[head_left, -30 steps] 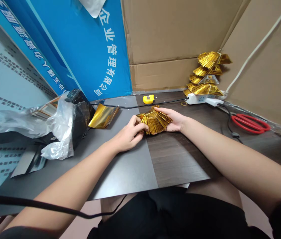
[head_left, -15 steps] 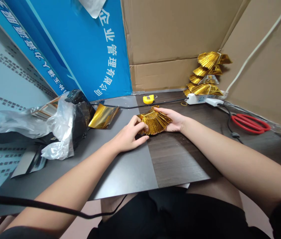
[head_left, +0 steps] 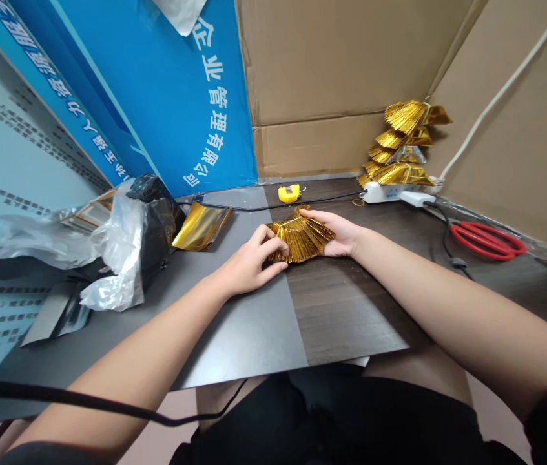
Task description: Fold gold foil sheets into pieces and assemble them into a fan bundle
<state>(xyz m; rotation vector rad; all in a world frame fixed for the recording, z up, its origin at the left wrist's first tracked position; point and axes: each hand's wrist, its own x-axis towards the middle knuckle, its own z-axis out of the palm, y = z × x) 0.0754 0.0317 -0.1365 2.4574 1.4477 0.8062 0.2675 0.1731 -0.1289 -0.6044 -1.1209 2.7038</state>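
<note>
A bundle of gold foil paper (head_left: pixel 305 239), fanned into pleats and bound near its top by a thin band, is held between my two hands just above the table. My right hand (head_left: pixel 343 234) grips its right side, thumb over the top and the other fingers hidden behind. At the left end, my left hand (head_left: pixel 256 261) is closed on the pleats with bent fingers, its thumb at the lower edge. Left of the hands lies a loose stack of flat gold foil sheets (head_left: pixel 202 226).
Similar gold bundles (head_left: pixel 402 145) stand piled on a white power strip (head_left: pixel 384 192) at the back right. Red-handled scissors (head_left: pixel 489 240) lie at the right. A yellow tape measure (head_left: pixel 289 193) sits behind the hands. Crumpled plastic bags (head_left: pixel 125 245) occupy the left; a black cable crosses the back.
Almost nothing differs. My left fingers and thumb have shifted very slightly on the gold foil bundle; my right hand keeps its hold.
</note>
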